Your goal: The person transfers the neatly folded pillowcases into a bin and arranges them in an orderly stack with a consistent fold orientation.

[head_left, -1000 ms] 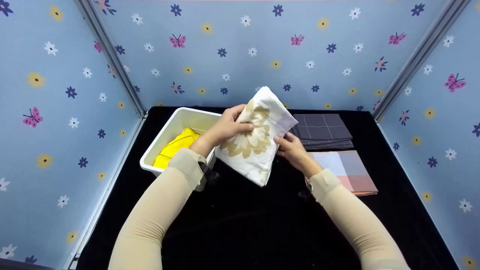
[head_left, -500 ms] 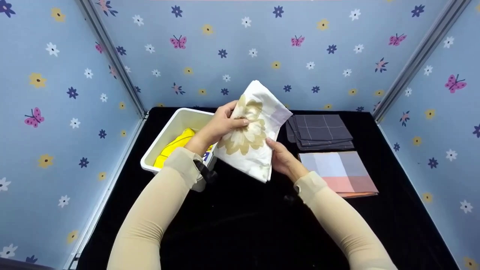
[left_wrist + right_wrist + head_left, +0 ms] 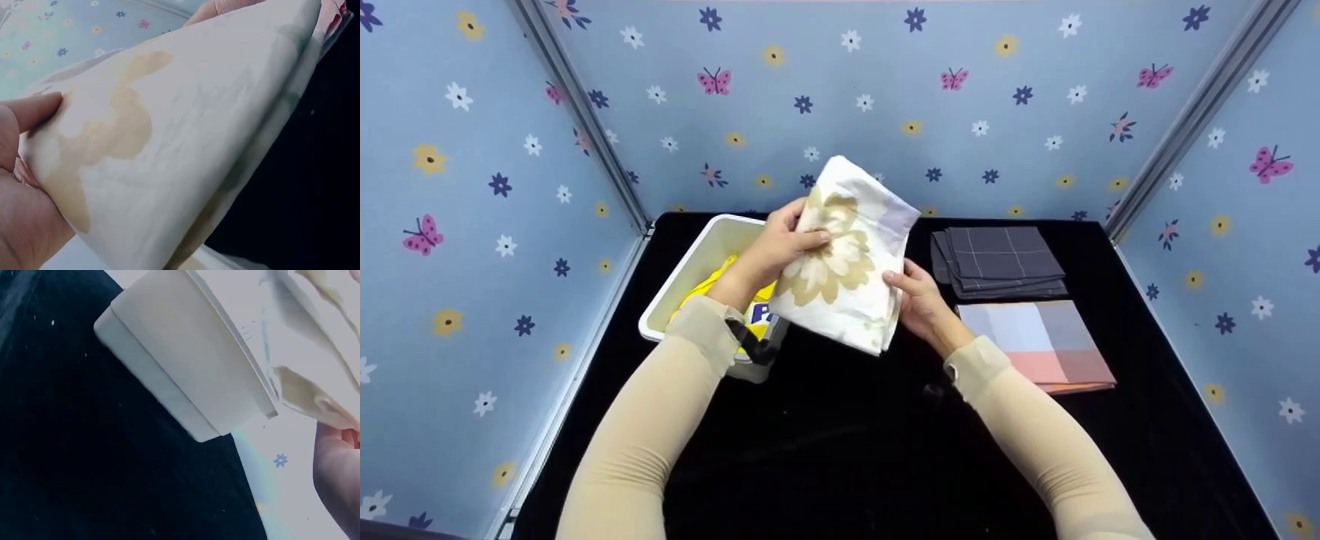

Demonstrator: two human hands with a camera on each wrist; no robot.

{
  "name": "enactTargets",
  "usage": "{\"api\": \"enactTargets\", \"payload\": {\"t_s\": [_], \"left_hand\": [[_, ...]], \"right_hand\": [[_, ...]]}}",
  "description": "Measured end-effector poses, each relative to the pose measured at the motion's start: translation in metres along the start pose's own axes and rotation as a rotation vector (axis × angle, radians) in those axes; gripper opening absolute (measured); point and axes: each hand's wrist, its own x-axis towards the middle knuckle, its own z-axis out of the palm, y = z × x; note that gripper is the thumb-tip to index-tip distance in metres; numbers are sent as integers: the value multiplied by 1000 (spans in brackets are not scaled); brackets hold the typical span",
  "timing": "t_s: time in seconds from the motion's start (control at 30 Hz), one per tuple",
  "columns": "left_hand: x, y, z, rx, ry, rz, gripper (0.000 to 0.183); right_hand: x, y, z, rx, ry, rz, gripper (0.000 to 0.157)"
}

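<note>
A folded white cloth (image 3: 855,285) with a large tan flower print is held up, tilted, above the dark tabletop. On its left edge my left hand (image 3: 772,247) grips it, thumb lying over the flower and fingers behind. Lower on the right edge, my right hand (image 3: 919,304) pinches the cloth, with the thumb in front. The left wrist view shows the cloth's folded layers (image 3: 185,129) close up beside the left thumb. Just left of the cloth stands a white plastic bin (image 3: 682,259), partly covered by my left arm. Inside lies yellow fabric (image 3: 709,281) with a dark-blue lettered patch.
To the right, dark grey cloths (image 3: 1005,255) with thin white lines lie folded in a stack. Nearer me is a folded plaid cloth (image 3: 1035,337) in blue, grey and pink. Patterned blue panels (image 3: 877,105) enclose the black-covered table (image 3: 840,450) at the back and sides.
Both hands have carried the white cloth leftward, toward the bin, and slightly up. My right hand has shifted left with it, uncovering more of the grey and plaid cloths.
</note>
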Motion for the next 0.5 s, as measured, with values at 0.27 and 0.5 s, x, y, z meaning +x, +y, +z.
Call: {"api": "enactTargets", "payload": {"t_s": [0.27,0.5], "left_hand": [[-6,-11,-18,17,77,-107,54],[-9,-15,-28,95,68,-201,57]], "right_hand": [[-3,-9,11,-240,-25,-32,79],[-4,-12,19,-367,-53,-83,83]]}}
